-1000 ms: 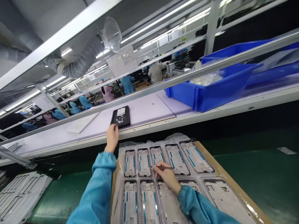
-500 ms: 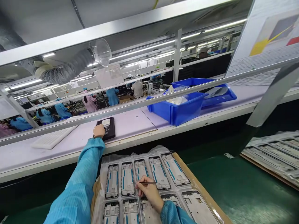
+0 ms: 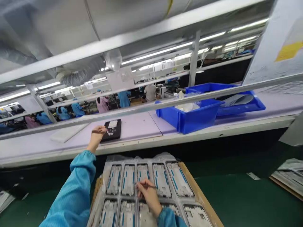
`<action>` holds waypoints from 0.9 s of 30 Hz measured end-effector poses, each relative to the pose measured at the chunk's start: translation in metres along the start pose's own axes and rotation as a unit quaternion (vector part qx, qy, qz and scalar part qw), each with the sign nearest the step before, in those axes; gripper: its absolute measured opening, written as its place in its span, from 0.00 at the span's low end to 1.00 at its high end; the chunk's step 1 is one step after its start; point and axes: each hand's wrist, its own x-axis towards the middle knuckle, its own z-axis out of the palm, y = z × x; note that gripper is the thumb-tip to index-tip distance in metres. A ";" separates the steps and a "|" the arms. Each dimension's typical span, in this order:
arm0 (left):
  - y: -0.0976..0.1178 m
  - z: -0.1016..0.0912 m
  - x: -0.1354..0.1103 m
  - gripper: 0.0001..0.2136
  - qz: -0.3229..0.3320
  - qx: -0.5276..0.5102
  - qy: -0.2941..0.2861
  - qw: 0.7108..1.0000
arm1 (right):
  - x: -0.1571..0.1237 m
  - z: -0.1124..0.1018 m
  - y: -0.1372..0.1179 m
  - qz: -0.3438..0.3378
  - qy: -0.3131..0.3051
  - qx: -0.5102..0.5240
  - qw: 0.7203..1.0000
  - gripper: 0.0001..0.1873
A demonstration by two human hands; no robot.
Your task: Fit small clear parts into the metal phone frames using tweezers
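My left hand (image 3: pixel 97 134) reaches up to the raised pale shelf (image 3: pixel 139 126) and touches the left edge of a small black tray (image 3: pixel 112 130) with small parts on it; its fingers are curled, pinched together at the tray's edge. My right hand (image 3: pixel 148 194) rests on a clear blister tray (image 3: pixel 144 186) of phone frames and holds thin tweezers (image 3: pixel 146 185), tip pointing right. Both arms wear blue sleeves.
A blue bin (image 3: pixel 196 115) with white bags sits on the shelf to the right, a second blue tray (image 3: pixel 239 102) behind it. A white flat tray (image 3: pixel 67 133) lies left of the black one. More frame trays (image 3: pixel 287 176) lie far right on the green belt (image 3: pixel 236 198). Workers stand beyond.
The view swung right, then tilted. My left hand slid from the black tray's near edge to its left edge. My right hand stayed on the frames with the tweezers.
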 end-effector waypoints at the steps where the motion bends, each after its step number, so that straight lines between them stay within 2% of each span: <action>1: -0.005 0.000 -0.029 0.18 -0.001 -0.048 0.001 0.999 | -0.006 0.001 -0.009 -0.014 0.010 -0.004 1.000 0.37; 3: -0.010 -0.001 -0.095 0.20 -0.007 -0.206 0.001 0.978 | -0.020 0.002 -0.033 -0.046 0.000 -0.009 0.999 0.34; 4: -0.009 -0.001 -0.128 0.20 -0.014 -0.307 0.002 0.951 | -0.029 0.004 -0.047 -0.066 -0.021 -0.002 0.998 0.31; 6: 0.001 0.000 -0.186 0.17 -0.038 -0.445 -0.023 0.894 | -0.050 0.006 -0.081 -0.115 -0.058 0.024 0.991 0.23; 8: 0.015 0.002 -0.227 0.15 -0.055 -0.534 -0.049 0.842 | -0.071 0.007 -0.116 -0.193 -0.119 0.063 0.972 0.12; 10: 0.028 0.006 -0.253 0.14 -0.071 -0.591 -0.068 0.801 | -0.089 0.006 -0.149 -0.273 -0.192 0.080 0.939 0.03; 12: 0.037 0.009 -0.266 0.15 -0.083 -0.620 -0.084 0.776 | -0.101 0.003 -0.172 -0.315 -0.254 0.060 0.912 0.09; 14: 0.043 0.011 -0.272 0.16 -0.090 -0.632 -0.102 0.763 | -0.107 0.000 -0.184 -0.337 -0.274 0.038 0.900 0.13; 19: 0.058 0.021 -0.278 0.16 -0.103 -0.658 -0.133 0.734 | -0.108 -0.011 -0.191 -0.360 -0.243 0.008 0.901 0.15; 24: 0.072 0.036 -0.280 0.10 -0.073 -0.702 -0.169 0.688 | -0.116 -0.025 -0.202 -0.385 -0.199 -0.033 0.900 0.17; 27: 0.078 0.041 -0.280 0.08 -0.059 -0.692 -0.179 0.696 | -0.121 -0.030 -0.209 -0.403 -0.183 -0.052 0.895 0.17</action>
